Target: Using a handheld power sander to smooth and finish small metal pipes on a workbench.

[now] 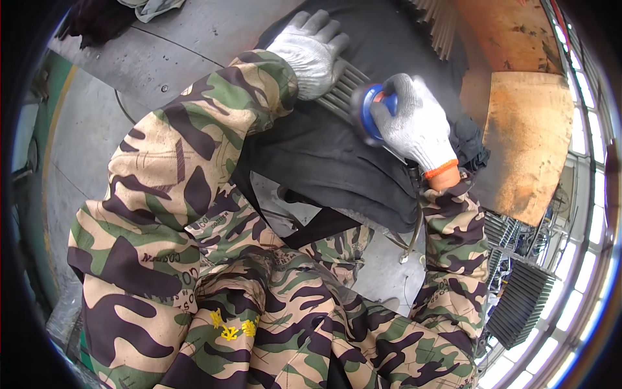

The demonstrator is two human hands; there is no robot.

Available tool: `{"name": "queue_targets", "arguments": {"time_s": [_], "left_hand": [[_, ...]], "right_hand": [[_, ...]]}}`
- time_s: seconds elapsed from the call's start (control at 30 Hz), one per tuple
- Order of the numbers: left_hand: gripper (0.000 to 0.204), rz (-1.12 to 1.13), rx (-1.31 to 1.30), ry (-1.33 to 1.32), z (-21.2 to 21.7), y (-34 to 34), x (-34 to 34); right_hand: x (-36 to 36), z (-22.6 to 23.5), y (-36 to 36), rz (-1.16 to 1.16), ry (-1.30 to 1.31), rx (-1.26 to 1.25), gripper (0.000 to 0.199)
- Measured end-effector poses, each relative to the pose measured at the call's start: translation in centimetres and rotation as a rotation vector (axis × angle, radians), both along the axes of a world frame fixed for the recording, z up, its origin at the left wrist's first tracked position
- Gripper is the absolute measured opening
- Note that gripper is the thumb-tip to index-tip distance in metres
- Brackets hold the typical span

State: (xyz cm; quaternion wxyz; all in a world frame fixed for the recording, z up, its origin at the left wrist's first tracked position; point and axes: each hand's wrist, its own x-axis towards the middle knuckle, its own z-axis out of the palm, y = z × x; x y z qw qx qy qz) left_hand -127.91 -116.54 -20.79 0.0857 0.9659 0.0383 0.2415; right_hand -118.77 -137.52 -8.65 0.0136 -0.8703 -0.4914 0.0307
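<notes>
A row of grey metal bars (335, 102) lies side by side on dark cloth (317, 146). My left hand (310, 55), in a whitish knitted glove, rests flat on the far left end of the bars with its fingers spread. A similar glove with an orange cuff covers my right hand (418, 120). Its fingers wrap round a blue round sander (370, 111), whose pad sits at the right end of the bars. The sander's edge looks blurred, and the glove hides most of its top. A thin hose (416, 227) hangs below my right wrist.
More metal bars (435, 29) lie in a bundle at the far right on the cloth. Stained brown boards (528, 139) stand to the right. Crumpled dark fabric (97, 23) lies on the grey metal table (162, 55) at the far left. A ribbed dark part (521, 305) is at the lower right.
</notes>
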Motion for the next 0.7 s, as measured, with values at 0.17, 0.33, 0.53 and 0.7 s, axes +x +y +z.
{"name": "queue_targets", "arguments": {"time_s": [0.17,0.33,0.53,0.7], "left_hand": [[0.051,0.072,0.040,0.013,-1.4,0.7,-0.3],[0.048,0.038,0.058,0.020,-0.9,0.6,0.7],[0.047,0.034,0.026,0.073,0.3,0.0,0.9],[0.048,0.043,0.114,-0.038,0.0,0.2,-0.3]], "right_hand": [[1.4,-0.1,2.1,-0.111,-0.038,-0.040,0.037],[0.6,-0.1,1.5,-0.042,-0.037,-0.012,0.033],[0.7,-0.7,0.2,-0.007,-0.087,0.000,0.034],[2.3,0.1,2.6,-0.162,-0.068,-0.081,0.043]]}}
